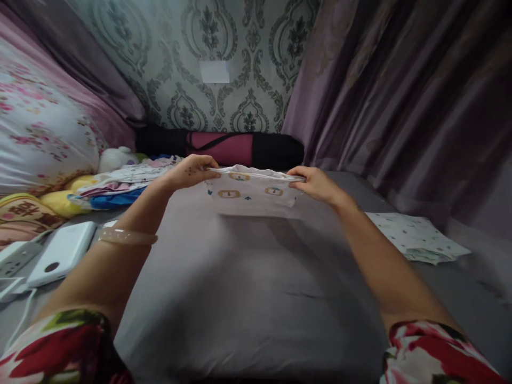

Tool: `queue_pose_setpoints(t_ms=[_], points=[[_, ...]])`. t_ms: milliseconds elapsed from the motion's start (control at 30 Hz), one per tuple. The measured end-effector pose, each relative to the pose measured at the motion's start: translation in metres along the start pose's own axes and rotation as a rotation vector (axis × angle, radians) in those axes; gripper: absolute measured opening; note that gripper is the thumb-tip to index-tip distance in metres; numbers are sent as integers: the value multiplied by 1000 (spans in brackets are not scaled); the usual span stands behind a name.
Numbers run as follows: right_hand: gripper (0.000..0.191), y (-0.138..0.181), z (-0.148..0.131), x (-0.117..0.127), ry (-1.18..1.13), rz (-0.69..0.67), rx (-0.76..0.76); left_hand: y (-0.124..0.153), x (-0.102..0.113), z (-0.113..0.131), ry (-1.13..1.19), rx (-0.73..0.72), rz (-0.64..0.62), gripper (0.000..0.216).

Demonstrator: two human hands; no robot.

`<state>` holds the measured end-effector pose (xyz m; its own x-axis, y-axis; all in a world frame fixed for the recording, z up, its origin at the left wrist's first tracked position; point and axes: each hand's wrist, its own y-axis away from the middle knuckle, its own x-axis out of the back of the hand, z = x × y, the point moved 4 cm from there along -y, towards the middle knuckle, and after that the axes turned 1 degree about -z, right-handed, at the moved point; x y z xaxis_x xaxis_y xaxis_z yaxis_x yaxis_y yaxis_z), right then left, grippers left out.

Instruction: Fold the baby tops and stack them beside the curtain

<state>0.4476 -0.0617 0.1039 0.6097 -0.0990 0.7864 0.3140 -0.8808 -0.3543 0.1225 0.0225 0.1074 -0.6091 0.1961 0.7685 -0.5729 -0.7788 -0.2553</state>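
Note:
Between my two hands a white cloth garment (252, 193) with yellow and green animal prints is stretched sideways, just above the grey bed sheet (256, 277). My left hand (197, 170) pinches its upper left corner between thumb and fingers. At the upper right corner my right hand (314, 182) grips it the same way. The top edge shows several layers of fabric, and the lower part hangs down toward the sheet. Whether its bottom edge touches the sheet I cannot tell.
Left are a pile of clothes (124, 181), yellow plush toys, a white power bank (62, 253) and a power strip (20, 258) with cables. Folded printed cloth (416, 237) lies right. A black and pink rolled bag (220, 148) rests along the wall; curtains (384, 80) hang right.

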Motion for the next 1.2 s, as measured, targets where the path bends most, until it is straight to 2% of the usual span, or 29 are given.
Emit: queue_pose_setpoints(t_ms=[67,167,300,367,433,500,567,667,733,833,933,1033,1200], points=[[23,15,-7,-6,66,44,81,16,-5,4,-19,-84,15,33],[29,52,-8,-43,159,-68,178,54,-37,2,-103,-201,-151,21],[41,104,-3,-96,169,-287,166,105,-87,-9,-237,-195,-336,21],[48,120,-5,-104,170,-358,141,120,-98,-11,-242,-173,-383,22],[48,124,-11,-103,178,-412,105,127,-101,-11,-234,-142,-414,21],[37,119,-18,-98,187,-458,63,127,-98,-8,-225,-121,-410,19],[27,107,-25,-99,207,-450,25,120,-99,-4,-228,-109,-350,20],[37,85,-35,-116,290,-318,-14,105,-113,4,-269,-107,-194,30],[46,73,-39,-136,355,-277,-35,96,-133,9,-324,-128,-155,36],[53,59,-39,-165,405,-287,-69,84,-164,13,-436,-113,-204,46],[56,51,-35,-179,409,-294,-111,75,-181,12,-514,-34,-265,53],[59,48,-28,-184,389,-325,-149,70,-186,10,-531,17,-299,58],[61,49,-23,-186,357,-359,-172,68,-186,6,-522,26,-304,60]])
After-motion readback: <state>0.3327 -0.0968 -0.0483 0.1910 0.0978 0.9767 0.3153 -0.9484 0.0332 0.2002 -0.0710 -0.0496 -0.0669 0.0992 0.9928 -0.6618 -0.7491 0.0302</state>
